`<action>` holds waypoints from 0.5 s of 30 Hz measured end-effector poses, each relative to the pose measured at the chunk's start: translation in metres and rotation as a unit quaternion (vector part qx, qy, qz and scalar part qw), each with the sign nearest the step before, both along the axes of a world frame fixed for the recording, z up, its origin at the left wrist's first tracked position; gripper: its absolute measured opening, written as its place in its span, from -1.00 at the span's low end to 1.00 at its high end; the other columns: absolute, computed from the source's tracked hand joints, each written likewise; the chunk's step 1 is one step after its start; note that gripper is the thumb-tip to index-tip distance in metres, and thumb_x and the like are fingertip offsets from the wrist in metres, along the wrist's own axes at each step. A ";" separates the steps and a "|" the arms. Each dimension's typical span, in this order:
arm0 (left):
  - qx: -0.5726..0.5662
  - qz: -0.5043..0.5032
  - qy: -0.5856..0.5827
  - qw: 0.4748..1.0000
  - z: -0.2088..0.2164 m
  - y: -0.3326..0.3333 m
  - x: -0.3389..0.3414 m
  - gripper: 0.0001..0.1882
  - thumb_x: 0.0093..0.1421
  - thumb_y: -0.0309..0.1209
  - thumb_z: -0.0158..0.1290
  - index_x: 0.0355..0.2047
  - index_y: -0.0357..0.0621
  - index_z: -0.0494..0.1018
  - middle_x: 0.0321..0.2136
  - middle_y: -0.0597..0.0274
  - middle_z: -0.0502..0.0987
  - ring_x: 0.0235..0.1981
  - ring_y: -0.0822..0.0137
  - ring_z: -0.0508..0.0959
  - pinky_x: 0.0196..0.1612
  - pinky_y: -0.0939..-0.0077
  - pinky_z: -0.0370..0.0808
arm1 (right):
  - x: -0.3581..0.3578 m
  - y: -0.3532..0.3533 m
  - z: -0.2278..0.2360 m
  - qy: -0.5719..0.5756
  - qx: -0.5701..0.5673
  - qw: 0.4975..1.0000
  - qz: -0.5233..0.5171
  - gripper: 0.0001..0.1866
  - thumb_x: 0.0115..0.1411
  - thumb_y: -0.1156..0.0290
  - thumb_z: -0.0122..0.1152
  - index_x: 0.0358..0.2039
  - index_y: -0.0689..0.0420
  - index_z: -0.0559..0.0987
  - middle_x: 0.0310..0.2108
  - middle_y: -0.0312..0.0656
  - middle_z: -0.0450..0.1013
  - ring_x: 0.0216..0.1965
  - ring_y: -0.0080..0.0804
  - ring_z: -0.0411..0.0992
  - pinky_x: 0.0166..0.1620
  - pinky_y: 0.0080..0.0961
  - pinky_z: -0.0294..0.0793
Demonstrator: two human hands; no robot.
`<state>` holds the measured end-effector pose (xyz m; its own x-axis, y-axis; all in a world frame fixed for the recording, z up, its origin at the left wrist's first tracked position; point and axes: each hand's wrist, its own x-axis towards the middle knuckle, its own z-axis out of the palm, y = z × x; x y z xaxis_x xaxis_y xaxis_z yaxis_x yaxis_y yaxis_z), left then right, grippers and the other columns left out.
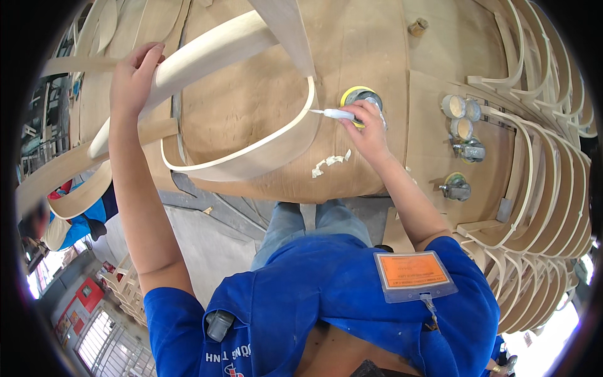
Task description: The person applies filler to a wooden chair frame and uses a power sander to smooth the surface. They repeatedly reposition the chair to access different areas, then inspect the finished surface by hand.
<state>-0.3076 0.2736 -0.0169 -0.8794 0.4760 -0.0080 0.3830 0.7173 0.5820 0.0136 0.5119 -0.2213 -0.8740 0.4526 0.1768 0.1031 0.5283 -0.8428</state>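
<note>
A pale bent-wood chair frame [264, 154] rests on the table, its curved rail bowing toward me. My left hand [135, 75] is closed around the end of the frame's broad upper piece [217, 50], at the far left. In my right hand [367, 132] is a small white squeeze bottle [338, 114] with a thin nozzle. The nozzle tip points left and is at or very near the rail's right-hand edge; whether it touches I cannot tell. Right behind that hand sits a round sander [363, 95] with a yellow rim, partly covered by my fingers.
Torn whitish scraps [331, 162] lie on the brown-covered table [358, 56]. To the right are several round tins [453, 105] and two more sanders [468, 151]. Stacked curved wooden frames [534, 188] line the right side. Other wooden parts [144, 25] lie at the far left.
</note>
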 end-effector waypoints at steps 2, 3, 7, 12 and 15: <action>0.002 -0.004 -0.003 1.000 -0.001 -0.001 -0.001 -0.57 0.13 -0.10 -0.02 -0.19 -0.20 0.54 -0.42 0.24 0.57 -0.33 0.39 0.52 -0.18 0.56 0.36 | -0.001 0.000 -0.002 0.000 0.006 1.000 0.002 -0.76 -0.02 0.44 0.30 -0.28 0.10 0.59 -0.28 -0.19 0.40 -0.18 -0.17 0.32 -0.07 -0.32 0.30; -0.001 -0.006 0.000 1.000 -0.001 -0.001 -0.002 -0.57 0.13 -0.11 -0.03 -0.19 -0.20 0.54 -0.42 0.24 0.57 -0.33 0.40 0.52 -0.18 0.56 0.36 | -0.001 0.000 -0.003 -0.001 0.009 1.000 0.000 -0.77 -0.02 0.44 0.30 -0.28 0.10 0.59 -0.28 -0.19 0.40 -0.18 -0.18 0.33 -0.07 -0.32 0.30; 0.000 -0.012 0.005 1.000 -0.002 -0.002 -0.004 -0.58 0.13 -0.11 -0.03 -0.20 -0.18 0.55 -0.42 0.25 0.57 -0.33 0.40 0.52 -0.19 0.57 0.36 | -0.001 0.000 -0.005 -0.004 0.018 1.000 -0.002 -0.78 -0.02 0.44 0.31 -0.29 0.08 0.60 -0.29 -0.21 0.41 -0.18 -0.18 0.33 -0.08 -0.32 0.31; -0.004 -0.015 0.014 1.000 -0.002 -0.001 -0.003 -0.58 0.13 -0.12 -0.03 -0.19 -0.18 0.54 -0.42 0.24 0.58 -0.33 0.40 0.53 -0.19 0.57 0.36 | 0.000 0.001 -0.005 -0.010 0.023 1.000 0.000 -0.78 -0.03 0.43 0.32 -0.30 0.08 0.60 -0.29 -0.21 0.41 -0.18 -0.19 0.33 -0.08 -0.32 0.32; -0.010 -0.016 0.016 1.000 -0.001 -0.001 -0.002 -0.58 0.13 -0.12 -0.03 -0.18 -0.18 0.54 -0.42 0.24 0.58 -0.33 0.40 0.53 -0.18 0.56 0.37 | 0.000 0.001 -0.006 -0.017 0.026 1.000 -0.001 -0.77 -0.03 0.43 0.32 -0.29 0.08 0.61 -0.29 -0.21 0.41 -0.18 -0.19 0.33 -0.08 -0.32 0.32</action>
